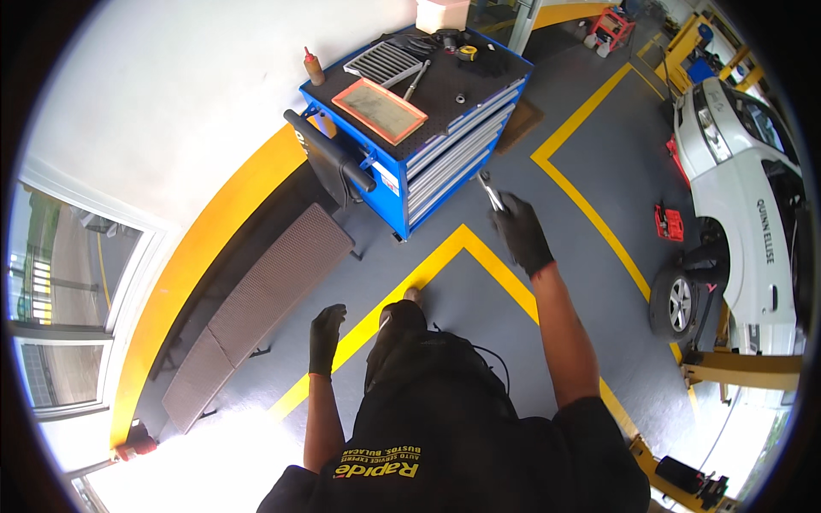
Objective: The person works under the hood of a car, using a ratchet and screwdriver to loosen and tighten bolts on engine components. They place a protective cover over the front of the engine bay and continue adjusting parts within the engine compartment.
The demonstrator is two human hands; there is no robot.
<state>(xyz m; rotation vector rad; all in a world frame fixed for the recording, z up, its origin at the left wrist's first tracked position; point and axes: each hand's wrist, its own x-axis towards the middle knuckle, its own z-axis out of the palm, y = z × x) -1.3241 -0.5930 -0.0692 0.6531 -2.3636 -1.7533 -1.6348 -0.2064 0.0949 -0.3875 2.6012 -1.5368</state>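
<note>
My right hand (522, 235), in a black glove, is closed around a ratchet wrench (493, 191). Its metal head points up and away, in front of the blue tool cabinet (395, 208). Lower on the left, my gloved left hand (325, 340) hangs over the floor with its fingers loosely bent and apart, and I see nothing in it. On the cabinet's dark top lie an orange-rimmed air filter (379, 109), a pleated grey filter (382, 65), another ratchet-like tool (417, 79) and a small metal socket (460, 98).
A red-capped bottle (314, 67) stands at the cabinet's left edge. A long brown bench (256, 316) runs along the left wall. On the right are a white vehicle (746, 218), a wheel (674, 303) and a red tool case (669, 223). Yellow lines (462, 242) mark the grey floor.
</note>
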